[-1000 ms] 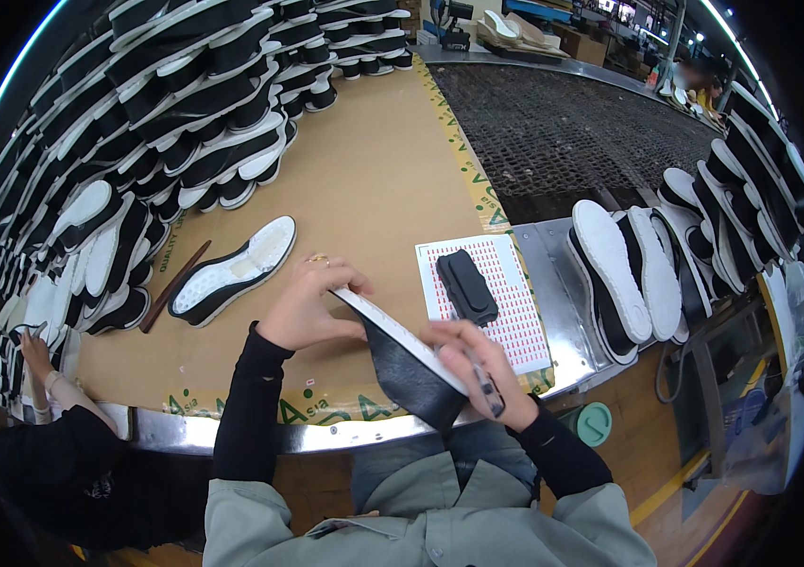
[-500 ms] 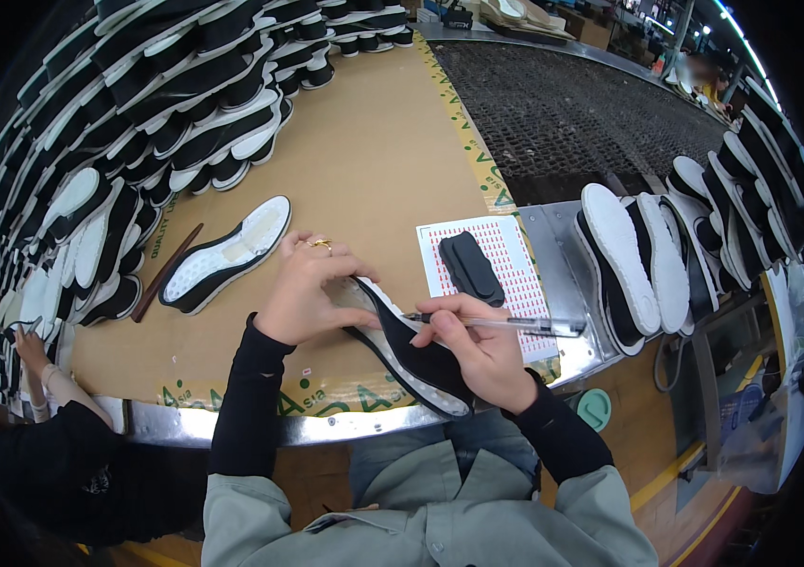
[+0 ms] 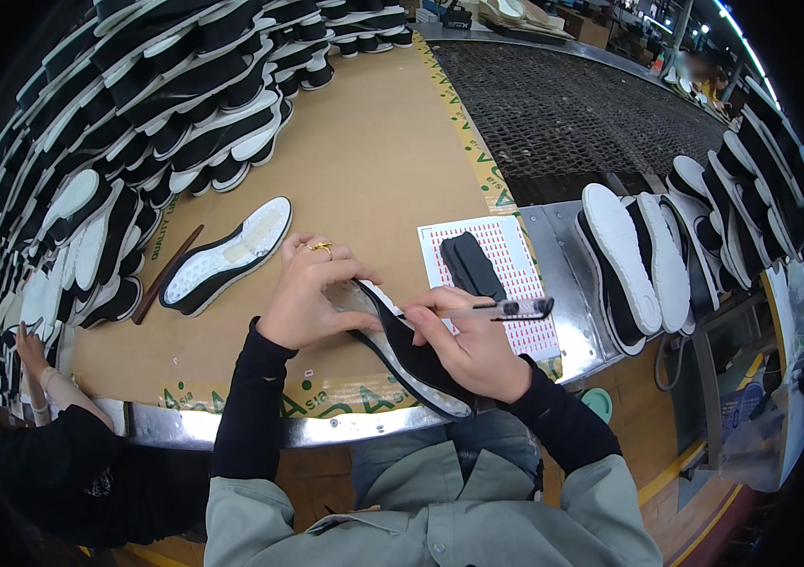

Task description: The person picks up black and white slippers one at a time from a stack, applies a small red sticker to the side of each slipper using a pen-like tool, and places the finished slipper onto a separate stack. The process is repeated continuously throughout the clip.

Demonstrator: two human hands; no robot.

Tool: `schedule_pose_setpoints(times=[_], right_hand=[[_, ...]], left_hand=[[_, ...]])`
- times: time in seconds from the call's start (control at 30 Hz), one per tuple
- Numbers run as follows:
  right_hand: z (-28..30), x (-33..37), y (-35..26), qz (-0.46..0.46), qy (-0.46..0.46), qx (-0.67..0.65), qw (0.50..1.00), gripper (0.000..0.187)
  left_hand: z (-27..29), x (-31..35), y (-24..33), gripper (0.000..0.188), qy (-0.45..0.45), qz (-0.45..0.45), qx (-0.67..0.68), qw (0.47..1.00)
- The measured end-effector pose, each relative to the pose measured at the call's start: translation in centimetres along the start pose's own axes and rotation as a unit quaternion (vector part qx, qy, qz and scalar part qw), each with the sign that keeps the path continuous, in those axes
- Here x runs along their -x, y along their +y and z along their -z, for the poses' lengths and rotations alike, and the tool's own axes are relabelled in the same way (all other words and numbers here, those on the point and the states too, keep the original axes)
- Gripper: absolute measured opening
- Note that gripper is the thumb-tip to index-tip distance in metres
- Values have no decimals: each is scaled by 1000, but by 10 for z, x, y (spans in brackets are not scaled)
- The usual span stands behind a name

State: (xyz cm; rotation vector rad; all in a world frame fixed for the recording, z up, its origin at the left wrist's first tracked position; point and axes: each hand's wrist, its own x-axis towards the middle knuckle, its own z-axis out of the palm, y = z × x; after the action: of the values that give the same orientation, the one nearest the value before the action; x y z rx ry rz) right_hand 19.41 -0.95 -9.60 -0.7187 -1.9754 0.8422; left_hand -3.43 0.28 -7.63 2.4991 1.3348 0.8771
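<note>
A black and white shoe sole (image 3: 409, 364) is tilted on its side near the table's front edge. My left hand (image 3: 319, 291) is closed on its far end, thumb and fingers on either side. Between the fingers of my right hand (image 3: 478, 350) is a clear-barrelled pen (image 3: 506, 310), its cap end pointing right. The pen's tip is hidden behind my fingers, close to the sole's upper edge. Another sole (image 3: 229, 255) lies to the left, its white dimpled side up. Beside it rests a thin brown stick (image 3: 168, 274).
Stacked soles (image 3: 204, 94) crowd the left and back; more soles (image 3: 621, 255) stand at right. A black oblong block (image 3: 472, 266) sits on a sheet of small red marks (image 3: 527, 255). Beyond is a dark mesh conveyor (image 3: 553, 104). A co-worker's arm (image 3: 71, 387) is at far left.
My right hand has shifted slightly left and down along the sole, and the pen's rear end has swung upward and left. My left hand stays on the sole.
</note>
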Motion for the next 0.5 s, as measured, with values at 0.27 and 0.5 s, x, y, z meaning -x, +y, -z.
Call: schedule_pose_setpoints(times=[0.27,0.5], right_hand=[[3,2,-9,-88,-8,-85,992,17],[0,10,-4,-45,26,-63,997,22]], left_hand=[[0,1,-2,41,6,-5,2,1000],[1,3,0,41,2,-2,1,1000]])
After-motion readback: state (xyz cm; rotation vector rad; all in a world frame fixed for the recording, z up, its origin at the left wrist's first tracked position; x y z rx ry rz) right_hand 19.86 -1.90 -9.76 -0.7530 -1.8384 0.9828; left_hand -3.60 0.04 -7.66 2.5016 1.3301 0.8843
